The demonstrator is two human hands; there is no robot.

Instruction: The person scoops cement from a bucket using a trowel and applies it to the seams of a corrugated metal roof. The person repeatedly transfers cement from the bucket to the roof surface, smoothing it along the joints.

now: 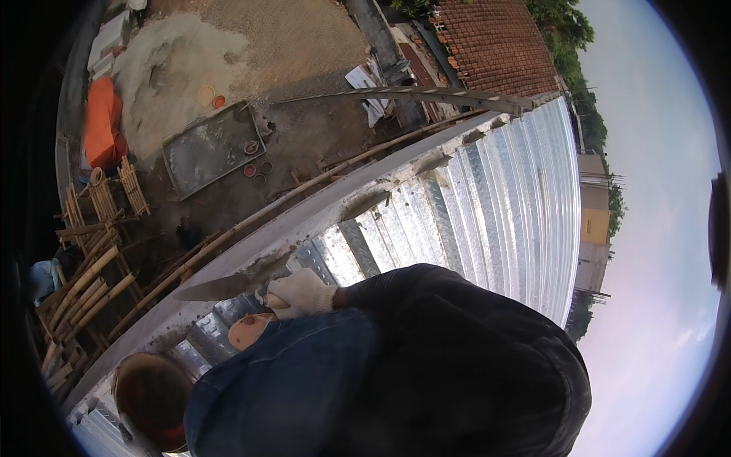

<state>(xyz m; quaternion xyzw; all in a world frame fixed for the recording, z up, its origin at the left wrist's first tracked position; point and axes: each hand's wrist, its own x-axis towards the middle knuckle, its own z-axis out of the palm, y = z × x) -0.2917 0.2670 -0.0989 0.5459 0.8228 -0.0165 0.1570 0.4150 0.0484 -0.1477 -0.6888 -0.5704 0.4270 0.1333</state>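
In the head view, the gloved right hand [304, 293] was wrapped around the handle of a trowel [217, 288], fingers curled snugly on it. The trowel lay low over the near part of the wall [297, 225], its blade pointing across the top toward the yard side; whether the blade touched the surface could not be told. The left hand was out of sight, so its grip could not be told either.

The step in hand appeared to be spreading or smoothing mortar [274, 268] along the wall where it met the metal sheets [495, 183]. The next move would probably call for a flat, steady blade drawn along the wall's edge, with a firm wrist and little scraping of the metal.

As for containers, a bucket [152, 400] stood at the near end of the wall, beside the person's knee. Its inside was dark with a reddish tint, and what it held was unclear. Well below, on the yard side of the wall, lay a wide mixing tray [190, 156] with a grey layer over its bottom and a small pail [251, 147] inside, its contents too small to make out. Between that tray and the wall sat a red pail [250, 170]; on the tray's far side from the wall was an orange tub [219, 100]. Neither showed clearly what it held.
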